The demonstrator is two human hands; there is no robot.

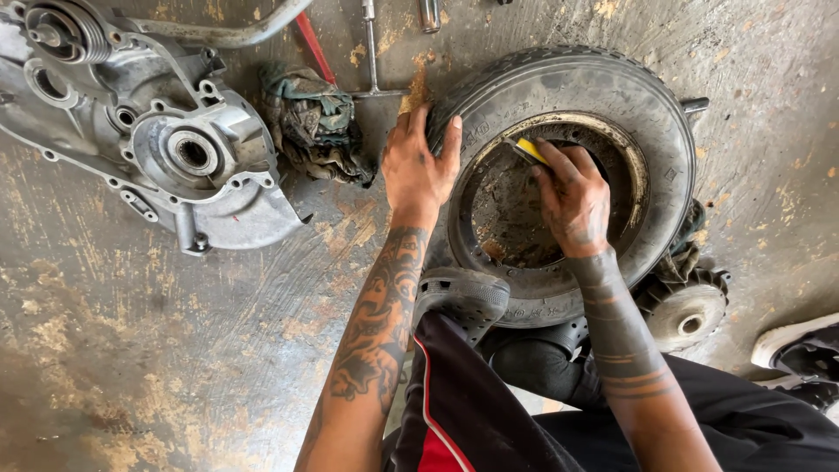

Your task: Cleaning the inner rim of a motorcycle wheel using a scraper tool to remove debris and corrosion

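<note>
Left hand (419, 166) lies flat on a tyre (612, 96), grip open. Right hand (572, 197) grips a yellow-handled tool (529, 150), its working end hidden inside the rim.

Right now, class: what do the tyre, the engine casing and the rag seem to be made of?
Tyre: black rubber, matte and dusty, with moulded tread.
Engine casing: probably cast aluminium; dull silver-grey, with bolt bosses and machined bores.
Rag: woven cloth, crumpled, grease-stained.

Engine casing (188, 157), dirty rag (310, 122), T-wrench (371, 52)
</note>
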